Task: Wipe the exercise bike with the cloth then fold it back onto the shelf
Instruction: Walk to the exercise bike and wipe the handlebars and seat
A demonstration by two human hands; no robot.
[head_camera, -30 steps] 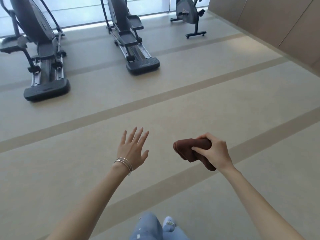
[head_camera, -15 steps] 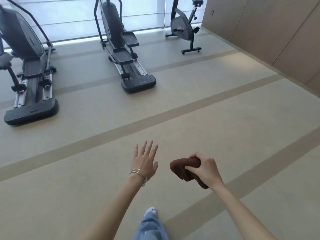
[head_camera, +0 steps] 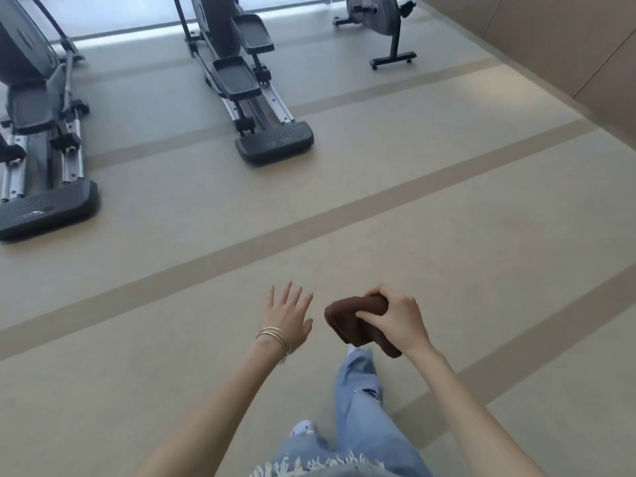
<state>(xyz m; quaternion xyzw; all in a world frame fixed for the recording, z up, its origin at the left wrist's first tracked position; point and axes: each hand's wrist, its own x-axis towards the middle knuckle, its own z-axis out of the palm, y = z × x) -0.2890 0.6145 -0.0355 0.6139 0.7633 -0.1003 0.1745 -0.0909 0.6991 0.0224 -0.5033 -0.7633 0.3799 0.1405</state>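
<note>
My right hand [head_camera: 395,318] grips a folded brown cloth [head_camera: 347,321] in front of me, above the floor. Just left of the cloth, my left hand [head_camera: 289,315] is held out with its fingers spread and holds nothing. The exercise bike [head_camera: 375,15] stands far off at the top right near the wall; only its lower body and foot bar show. No shelf is in view.
Two grey elliptical trainers stand on the left: one [head_camera: 247,84] at top centre, one [head_camera: 38,132] at the far left. A tan panelled wall [head_camera: 568,46] runs along the right. Beige floor with darker stripes [head_camera: 344,215] lies between me and the machines. My jeans leg [head_camera: 361,401] steps forward.
I have walked forward: the machines and the bike are nearer and larger. My hands sit lower in view, the right still gripping the cloth, the left still spread.
</note>
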